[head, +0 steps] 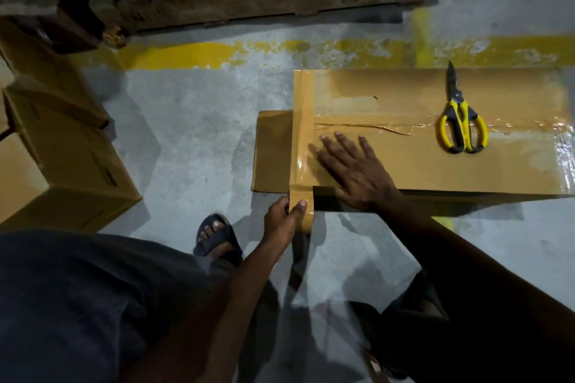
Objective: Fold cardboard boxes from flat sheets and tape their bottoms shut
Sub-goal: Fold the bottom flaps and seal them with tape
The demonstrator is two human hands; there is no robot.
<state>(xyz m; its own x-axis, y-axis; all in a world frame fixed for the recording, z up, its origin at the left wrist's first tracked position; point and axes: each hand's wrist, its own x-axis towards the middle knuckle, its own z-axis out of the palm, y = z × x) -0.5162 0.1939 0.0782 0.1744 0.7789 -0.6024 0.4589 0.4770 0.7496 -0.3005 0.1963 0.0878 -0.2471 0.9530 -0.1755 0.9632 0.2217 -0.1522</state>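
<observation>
Dim light from above falls on my box [435, 171]; glare streaks the tape [299, 140] at its left end and right edge. Beyond the box the pallet [249, 0] blurs and bows. On the box's near side, soft shadows pool on the floor [342, 252].

Tan-brown cardboard box [435, 171], glossy brown tape strip [299, 134]. Scissors [463, 129] have yellow-and-black handles and dark blades. Grey concrete floor [193, 121], crossed by a worn yellow painted line [193, 54].
</observation>
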